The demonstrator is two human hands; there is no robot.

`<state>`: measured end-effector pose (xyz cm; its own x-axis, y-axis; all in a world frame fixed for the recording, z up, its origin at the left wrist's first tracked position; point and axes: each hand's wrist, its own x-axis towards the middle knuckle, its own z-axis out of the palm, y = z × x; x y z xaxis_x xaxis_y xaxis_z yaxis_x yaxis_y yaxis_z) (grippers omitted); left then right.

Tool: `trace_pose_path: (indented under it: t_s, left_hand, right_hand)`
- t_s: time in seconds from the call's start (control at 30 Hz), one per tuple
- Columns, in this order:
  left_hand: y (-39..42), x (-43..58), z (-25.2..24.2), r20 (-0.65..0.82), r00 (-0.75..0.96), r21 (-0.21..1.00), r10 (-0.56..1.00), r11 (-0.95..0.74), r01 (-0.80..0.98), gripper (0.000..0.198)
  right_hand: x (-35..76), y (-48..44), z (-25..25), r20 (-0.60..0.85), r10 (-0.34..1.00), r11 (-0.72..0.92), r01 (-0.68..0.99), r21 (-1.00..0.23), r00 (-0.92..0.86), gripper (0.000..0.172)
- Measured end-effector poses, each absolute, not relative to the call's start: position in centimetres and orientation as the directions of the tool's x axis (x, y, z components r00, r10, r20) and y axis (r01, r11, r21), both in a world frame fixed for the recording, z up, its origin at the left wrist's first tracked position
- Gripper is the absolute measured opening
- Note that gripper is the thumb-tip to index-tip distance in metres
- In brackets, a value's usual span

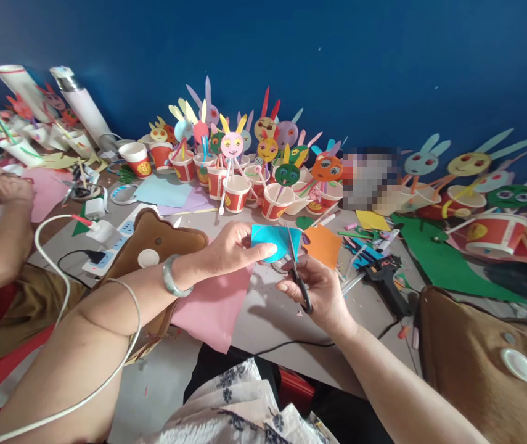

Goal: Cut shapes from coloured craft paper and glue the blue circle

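Observation:
Between thumb and fingers my left hand (pixel 238 250) grips a piece of blue paper (pixel 267 237) by its left side. The paper's lower edge is rounded, and a curved line seems to run over it. My right hand (pixel 321 293) holds a pair of scissors (pixel 299 282) with dark handles; their blades reach up across the paper's right part. Just behind the right hand lies an orange sheet of paper (pixel 322 243). Under my left wrist a pink sheet (pixel 219 308) hangs over the table's front edge.
Red-and-white paper cups (pixel 236 192) with paper rabbit heads line the wall. A black glue gun (pixel 389 287) lies right, near a green sheet (pixel 457 262). Brown cushions (pixel 489 351) flank me. A white power strip (pixel 110 246) and another person's hand (pixel 11 188) are left.

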<state>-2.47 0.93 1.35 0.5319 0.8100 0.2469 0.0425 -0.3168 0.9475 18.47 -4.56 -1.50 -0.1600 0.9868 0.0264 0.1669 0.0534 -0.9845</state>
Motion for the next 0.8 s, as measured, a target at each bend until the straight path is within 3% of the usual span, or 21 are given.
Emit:
trace_pose_path:
  t_s: [0.8]
  left_hand:
    - [0.88,-2.31,0.95,0.235,0.536,0.947,0.811,-0.316,0.063,0.036]
  right_hand:
    - [18.62,-4.49,-1.65,-0.002,0.982,0.028,0.156,-0.987,-0.19,0.059]
